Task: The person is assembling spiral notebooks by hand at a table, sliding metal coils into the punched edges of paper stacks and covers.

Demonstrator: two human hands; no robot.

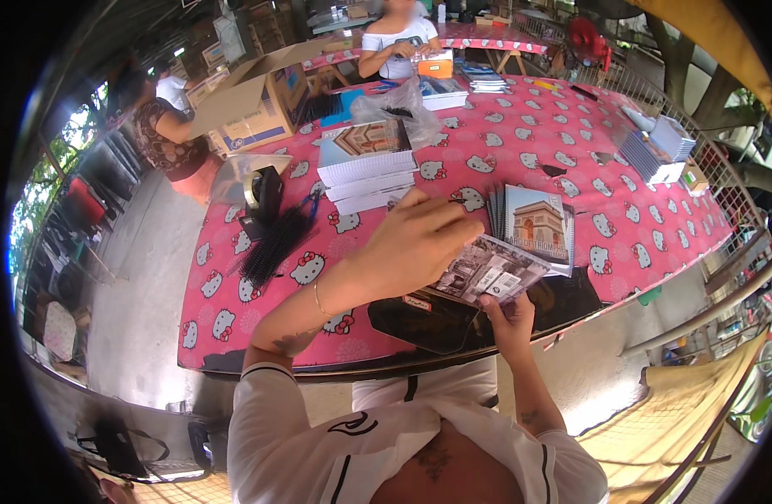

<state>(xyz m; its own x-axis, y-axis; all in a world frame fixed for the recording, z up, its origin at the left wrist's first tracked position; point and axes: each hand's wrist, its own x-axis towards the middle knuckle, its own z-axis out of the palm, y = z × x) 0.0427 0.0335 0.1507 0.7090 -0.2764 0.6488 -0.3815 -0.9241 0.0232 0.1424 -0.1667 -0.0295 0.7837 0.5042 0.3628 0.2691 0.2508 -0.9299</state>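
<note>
A small notebook (497,273) with a dark photo-print cover and a white label is held tilted above the table's near edge. My right hand (512,321) grips its lower edge, thumb on the cover. Bent over its upper left edge, my left hand (421,242) is closed, its fingertips partly hidden. Just beyond lie spiral-bound notebooks (537,223) with an arch on the cover, black spiral coils (497,210) beside them. Farther left stands a tall stack of notebooks (367,172). Under my hands is a black flat piece (419,326) on the tabletop.
A black tape dispenser (262,197) and a bundle of black coils (278,245) lie left on the pink patterned tablecloth (453,172). Behind are a cardboard box (251,113) and a clear plastic bag (390,109). More notebooks (659,151) are stacked right. A co-worker (398,42) sits opposite.
</note>
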